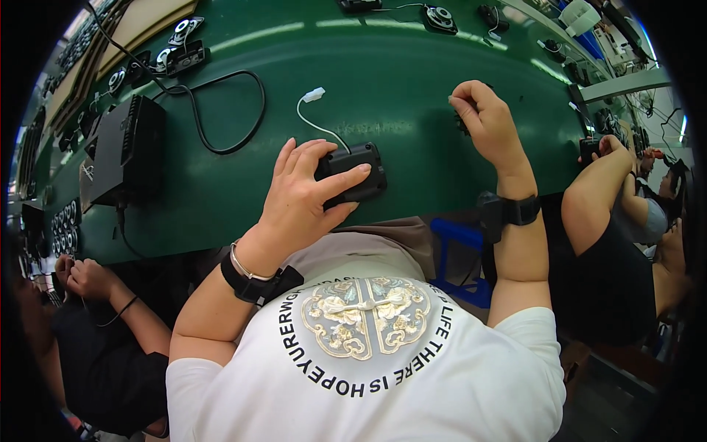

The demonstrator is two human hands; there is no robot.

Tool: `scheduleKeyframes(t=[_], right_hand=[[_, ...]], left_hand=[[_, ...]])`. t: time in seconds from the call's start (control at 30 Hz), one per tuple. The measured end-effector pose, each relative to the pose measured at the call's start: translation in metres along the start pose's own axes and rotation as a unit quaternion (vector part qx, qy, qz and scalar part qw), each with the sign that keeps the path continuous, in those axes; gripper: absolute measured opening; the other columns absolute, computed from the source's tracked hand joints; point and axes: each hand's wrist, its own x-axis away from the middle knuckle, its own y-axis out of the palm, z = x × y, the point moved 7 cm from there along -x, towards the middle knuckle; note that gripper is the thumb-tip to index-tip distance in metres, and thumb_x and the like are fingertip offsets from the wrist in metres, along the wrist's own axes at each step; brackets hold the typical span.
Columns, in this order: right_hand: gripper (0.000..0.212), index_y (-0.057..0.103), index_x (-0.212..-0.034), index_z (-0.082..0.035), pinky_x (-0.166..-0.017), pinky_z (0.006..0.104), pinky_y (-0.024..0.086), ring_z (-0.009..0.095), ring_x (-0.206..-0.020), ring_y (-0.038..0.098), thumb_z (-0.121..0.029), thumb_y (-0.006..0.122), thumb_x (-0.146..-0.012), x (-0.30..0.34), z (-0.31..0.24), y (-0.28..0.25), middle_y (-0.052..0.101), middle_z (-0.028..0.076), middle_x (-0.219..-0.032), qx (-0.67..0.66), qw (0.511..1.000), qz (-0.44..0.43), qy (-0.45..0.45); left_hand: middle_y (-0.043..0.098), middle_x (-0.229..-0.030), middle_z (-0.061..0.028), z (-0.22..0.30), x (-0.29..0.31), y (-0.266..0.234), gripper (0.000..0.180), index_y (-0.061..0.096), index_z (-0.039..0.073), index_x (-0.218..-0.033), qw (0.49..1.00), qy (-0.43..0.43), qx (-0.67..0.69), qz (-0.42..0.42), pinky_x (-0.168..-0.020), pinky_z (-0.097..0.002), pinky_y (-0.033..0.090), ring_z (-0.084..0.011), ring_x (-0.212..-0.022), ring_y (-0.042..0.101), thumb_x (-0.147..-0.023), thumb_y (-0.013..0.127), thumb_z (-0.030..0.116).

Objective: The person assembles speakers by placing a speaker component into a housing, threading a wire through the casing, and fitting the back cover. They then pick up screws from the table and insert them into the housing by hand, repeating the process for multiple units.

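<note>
My left hand [298, 184] holds a small black speaker-like box [370, 187] flat on the green bench top, near its front edge. The fingers lie across its left side and top. From the box's far side runs a thin white lead [303, 116], ending in a white plug [314, 95] on the bench. Off to the right, my right hand [486, 125] is closed in a pinch just over a little heap of small dark pieces [462, 124]. Its fingertips hide whatever may be between them.
On the left stands a black power unit [129, 151] with a looped black cable [258, 92]. Loose speakers [440, 18] lie along the far side. Co-workers' hands [92, 278] show at left and right. A blue stool [458, 258] stands below the bench edge.
</note>
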Motion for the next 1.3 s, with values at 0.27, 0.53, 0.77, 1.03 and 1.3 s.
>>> scheduleKeyframes(t=[0.27,0.53,0.77,1.03,1.3], right_hand=[[0.007,0.067,-0.092,0.002,-0.066,0.0192,0.045,0.006,-0.074,0.055,-0.003,0.071,-0.088,0.067,-0.051,0.068,0.063,0.000,-0.084,-0.378,0.904,-0.161,0.123],[0.010,0.067,-0.088,0.000,-0.060,0.0233,0.045,0.009,-0.068,0.055,-0.007,0.074,-0.085,0.069,-0.069,0.077,0.062,0.003,-0.079,-0.237,0.962,-0.131,0.019],[0.012,0.065,-0.083,-0.002,-0.057,0.0267,0.046,0.015,-0.063,0.057,-0.007,0.076,-0.081,0.065,-0.083,0.074,0.062,0.006,-0.076,-0.152,0.982,-0.099,-0.055],[0.018,0.061,-0.081,-0.003,-0.057,0.0333,0.048,0.021,-0.063,0.059,-0.010,0.078,-0.078,0.066,-0.079,0.077,0.062,0.008,-0.075,-0.169,0.981,-0.084,-0.044],[0.022,0.057,-0.079,-0.006,-0.064,0.0397,0.049,0.029,-0.073,0.061,-0.016,0.077,-0.075,0.070,-0.084,0.075,0.061,0.008,-0.076,-0.084,0.987,-0.031,-0.134]], left_hand=[[0.053,-0.126,-0.0159,-0.004,0.000,0.001,0.058,0.068,0.030,-0.121,1.000,-0.003,-0.010,-0.006,-0.111,-0.0563,0.030,-0.0355,-0.122,0.050,-0.067,0.083,0.016],[0.053,-0.126,-0.0161,0.001,-0.001,0.002,0.059,0.068,0.030,-0.122,1.000,-0.008,-0.006,-0.004,-0.110,-0.0569,0.030,-0.0353,-0.122,0.050,-0.066,0.084,0.016],[0.054,-0.125,-0.0153,0.003,-0.001,-0.001,0.062,0.068,0.027,-0.122,1.000,0.000,-0.010,-0.005,-0.110,-0.0576,0.030,-0.0342,-0.120,0.052,-0.064,0.084,0.013],[0.054,-0.124,-0.0146,0.004,-0.003,0.000,0.063,0.069,0.024,-0.121,1.000,-0.001,-0.017,-0.010,-0.110,-0.0578,0.030,-0.0330,-0.119,0.053,-0.061,0.083,0.011],[0.054,-0.125,-0.0142,0.005,-0.002,0.000,0.062,0.069,0.024,-0.121,1.000,-0.002,-0.023,-0.012,-0.110,-0.0580,0.030,-0.0330,-0.120,0.052,-0.062,0.083,0.011]])
